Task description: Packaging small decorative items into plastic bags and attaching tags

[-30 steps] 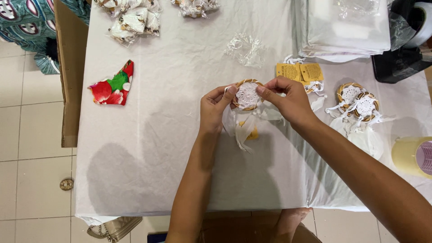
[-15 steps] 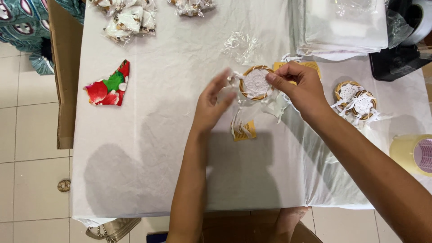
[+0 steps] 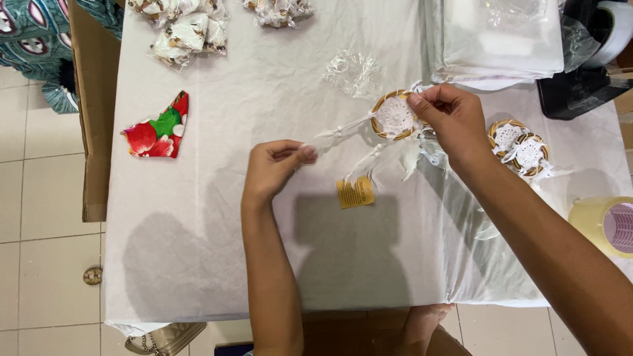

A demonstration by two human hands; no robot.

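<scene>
Your right hand [image 3: 452, 118] pinches the top edge of a small dreamcatcher [image 3: 394, 117], a wooden ring filled with white crochet, fingers curled tight on its rim. Your left hand [image 3: 273, 168] is closed to a pinch on the end of one white tassel string [image 3: 339, 132], drawing it out sideways, away from the ring.

Change since half a second ago: your left hand was open and loose beside the ring; now it has shut on the string and moved well apart from your right hand, so the string runs taut between them. A second ago both hands sat together on the ring. My reading is that the tails are being straightened out one at a time.

Below the ring, between your hands, the other white strings and feathers [image 3: 382, 158] hang down onto the white table cover [image 3: 217, 264], and a yellow paper tag [image 3: 355, 192] lies flat just under them.

Just beyond your right wrist, two more small dreamcatchers [image 3: 517, 145] lie touching each other. A crumpled clear plastic wrapper [image 3: 353, 69] lies just above the space between your hands. Far out past your left hand is a red and green floral cloth scrap [image 3: 158, 128]. A roll of tape [image 3: 606, 224] sits past your right forearm, at the edge of view.
</scene>
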